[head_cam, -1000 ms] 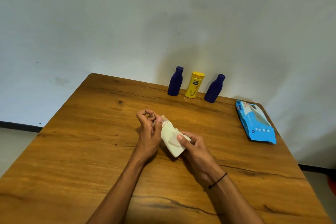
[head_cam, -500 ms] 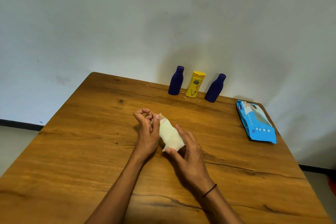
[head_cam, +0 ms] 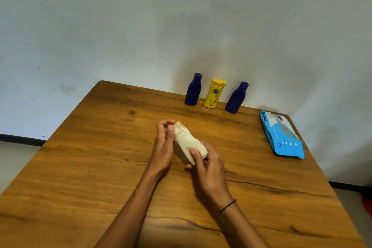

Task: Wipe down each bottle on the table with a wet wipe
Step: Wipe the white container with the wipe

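Note:
A cream bottle (head_cam: 184,140) lies tilted over the middle of the wooden table (head_cam: 96,159), cap end pointing away to the left. My left hand (head_cam: 164,147) grips it at the cap end, fingers curled. My right hand (head_cam: 207,169) holds a white wet wipe (head_cam: 201,150) wrapped against the bottle's lower end. Two dark blue bottles (head_cam: 193,89) (head_cam: 237,97) and a yellow bottle (head_cam: 214,93) stand upright in a row at the table's far edge by the wall.
A blue pack of wet wipes (head_cam: 281,137) lies flat near the table's right edge. The grey wall rises directly behind the standing bottles. Floor shows past the table's left and right edges.
My right hand has slid with the wipe along the bottle's body, over the top and back toward its lower end. My left hand stays at the cap end.

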